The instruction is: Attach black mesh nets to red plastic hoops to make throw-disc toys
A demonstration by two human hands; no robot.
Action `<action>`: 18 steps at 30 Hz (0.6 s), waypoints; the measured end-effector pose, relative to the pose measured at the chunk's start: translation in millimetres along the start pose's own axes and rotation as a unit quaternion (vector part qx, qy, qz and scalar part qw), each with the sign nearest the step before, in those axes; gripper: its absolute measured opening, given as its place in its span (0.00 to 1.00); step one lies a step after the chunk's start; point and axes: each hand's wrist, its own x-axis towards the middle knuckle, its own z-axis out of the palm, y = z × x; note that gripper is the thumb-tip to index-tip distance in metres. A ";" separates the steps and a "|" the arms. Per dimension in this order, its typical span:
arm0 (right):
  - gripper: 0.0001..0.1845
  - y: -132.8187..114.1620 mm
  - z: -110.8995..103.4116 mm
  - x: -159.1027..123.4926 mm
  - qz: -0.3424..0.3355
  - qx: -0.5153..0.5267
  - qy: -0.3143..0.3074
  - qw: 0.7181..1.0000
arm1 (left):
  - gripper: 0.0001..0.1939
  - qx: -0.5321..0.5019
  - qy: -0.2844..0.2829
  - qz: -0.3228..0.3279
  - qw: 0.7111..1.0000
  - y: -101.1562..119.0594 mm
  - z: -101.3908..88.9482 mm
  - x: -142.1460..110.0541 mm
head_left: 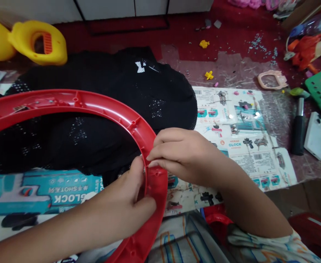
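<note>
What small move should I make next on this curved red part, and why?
I'd probably press gently with your right fingers while your left hand steadies the curved red part: those fingers are bunched against its hollow side, and the left hand grips it close by. Whatever lies beneath the fingertips is hidden.

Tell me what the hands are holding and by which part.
A red ring. The left hand grips its inner rim; the right hand touches it close by. Whether that hand pinches anything small cannot be told.
</note>
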 end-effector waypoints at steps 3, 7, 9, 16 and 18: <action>0.09 2.2 -0.6 2.0 -0.010 0.043 0.009 0.999 | 0.23 0.028 -0.009 -0.014 0.999 1.8 0.6 -1.1; 0.08 2.4 -0.3 4.5 0.006 0.038 -0.017 0.999 | 0.25 0.043 -0.026 -0.026 0.998 2.6 -0.6 -2.7; 0.07 2.0 0.3 5.1 0.028 0.021 -0.026 0.999 | 0.26 0.019 -0.040 -0.029 0.999 3.4 -0.8 -2.6; 0.07 1.0 3.5 1.9 0.049 -0.019 -0.028 0.998 | 0.23 -0.173 -0.045 -0.053 0.982 13.1 6.9 5.1; 0.07 0.0 5.4 -0.1 0.025 -0.038 -0.024 0.999 | 0.23 -0.193 0.007 -0.040 0.980 13.2 9.7 7.1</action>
